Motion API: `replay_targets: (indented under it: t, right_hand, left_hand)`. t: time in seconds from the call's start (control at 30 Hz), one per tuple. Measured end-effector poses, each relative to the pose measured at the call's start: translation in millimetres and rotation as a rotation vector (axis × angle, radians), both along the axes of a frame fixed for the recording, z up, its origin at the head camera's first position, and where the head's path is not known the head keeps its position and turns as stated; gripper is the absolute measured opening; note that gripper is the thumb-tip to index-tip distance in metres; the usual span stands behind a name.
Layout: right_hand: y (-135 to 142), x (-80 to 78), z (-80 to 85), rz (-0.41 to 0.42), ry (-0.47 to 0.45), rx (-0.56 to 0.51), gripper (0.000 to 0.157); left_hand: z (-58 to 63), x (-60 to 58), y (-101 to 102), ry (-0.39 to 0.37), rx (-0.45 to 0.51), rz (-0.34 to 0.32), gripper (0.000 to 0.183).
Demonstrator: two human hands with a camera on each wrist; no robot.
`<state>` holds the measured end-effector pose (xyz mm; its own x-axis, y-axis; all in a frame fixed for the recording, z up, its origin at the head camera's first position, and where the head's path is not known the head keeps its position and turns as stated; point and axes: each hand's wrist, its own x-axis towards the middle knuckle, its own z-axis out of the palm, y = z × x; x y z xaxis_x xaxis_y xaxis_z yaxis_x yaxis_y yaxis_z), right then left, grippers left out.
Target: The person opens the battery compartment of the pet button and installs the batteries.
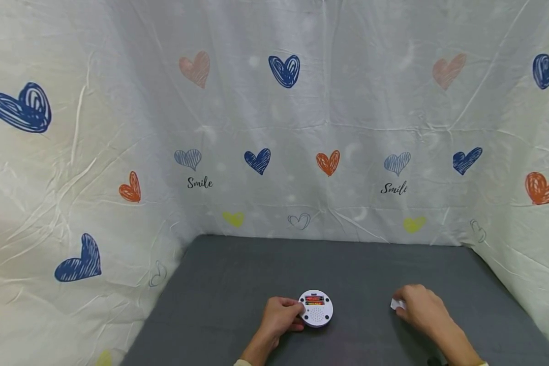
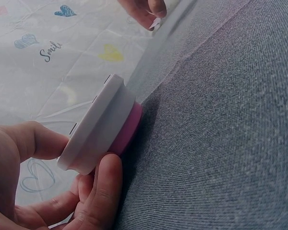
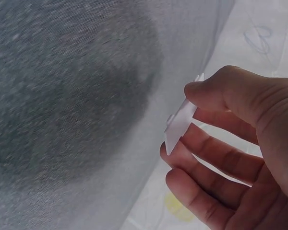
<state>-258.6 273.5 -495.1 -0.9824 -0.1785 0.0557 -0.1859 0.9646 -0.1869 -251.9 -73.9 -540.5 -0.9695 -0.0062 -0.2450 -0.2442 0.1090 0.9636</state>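
Observation:
My left hand (image 1: 280, 319) grips the edge of a round white device (image 1: 317, 316) with its thumb on top and fingers below. The device lies bottom up, its battery compartment uncovered, with two red-and-black batteries (image 1: 314, 301) side by side in it. Small dark feet and a patch of speaker holes show on the same face. In the left wrist view the device (image 2: 98, 124) has a pink part low down by the cloth. Off to the right, my right hand (image 1: 422, 309) pinches a small white plastic battery cover (image 3: 181, 120) between thumb and fingers, above the table.
A dark grey cloth covers the table (image 1: 256, 269). White curtains (image 1: 274, 112) printed with hearts and the word "Smile" hang behind it and at both sides. A small dark object (image 1: 433, 361) shows beside the right wrist at the lower edge.

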Motion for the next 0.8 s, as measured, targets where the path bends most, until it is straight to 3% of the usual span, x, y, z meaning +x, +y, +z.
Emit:
replay_targets:
  t: [0.4, 0.63, 0.8]
  right_hand:
    - [-21, -7.6, 6.0, 0.053, 0.032, 0.002, 0.013]
    - [-38, -13.4, 11.4, 0.096, 0.1, -0.013, 0.013]
    - [-51, -16.4, 17.4, 0.114, 0.081, -0.014, 0.012]
  left_hand:
    - [1.2, 1.1, 0, 0.024, 0.009, -0.004, 0.024]
    - [1.4, 1.1, -1, 0.017, 0.015, -0.007, 0.025]
    - [1.9, 0.9, -1, 0.01, 0.015, -0.006, 0.024]
